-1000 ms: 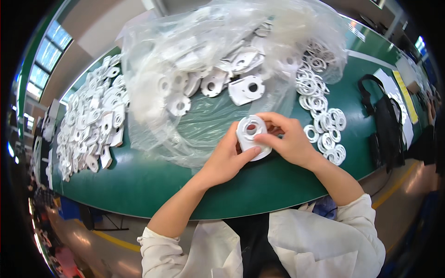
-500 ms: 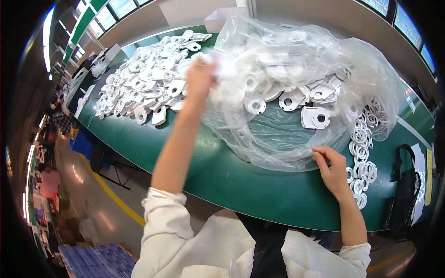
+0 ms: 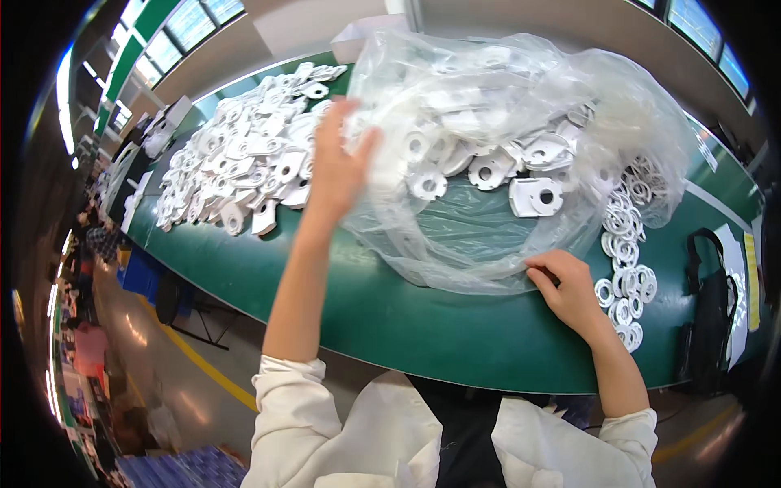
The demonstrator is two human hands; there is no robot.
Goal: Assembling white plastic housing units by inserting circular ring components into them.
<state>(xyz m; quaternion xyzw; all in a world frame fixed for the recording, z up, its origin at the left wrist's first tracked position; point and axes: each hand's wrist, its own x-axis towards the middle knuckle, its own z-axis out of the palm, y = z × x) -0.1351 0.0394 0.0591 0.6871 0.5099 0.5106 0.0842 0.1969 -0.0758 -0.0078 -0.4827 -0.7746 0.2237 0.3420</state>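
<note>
My left hand [image 3: 338, 167] is raised between the heap of loose white plastic parts [image 3: 244, 154] and the clear plastic bag [image 3: 472, 264]. Its fingers point away from me with the thumb spread, slightly blurred, and nothing shows in it. More white parts with round holes, such as one flat piece [image 3: 535, 198], lie in the bag's mouth and under its film. Closed at the bag's near rim, my right hand [image 3: 567, 286] pinches the film between thumb and fingers. White plastic rings [image 3: 625, 281] lie in a trail just right of that hand.
The green table [image 3: 358, 333] carries everything, its curved front edge running close to my body. A black bag [image 3: 710, 317] with a handle lies at the right, beside white and yellow sheets. A white box [image 3: 370, 32] stands at the back.
My left hand has opened out, thumb spread; the blurred white thing beside it earlier no longer shows there. The view has shifted slightly. My right hand keeps its place on the bag's rim.
</note>
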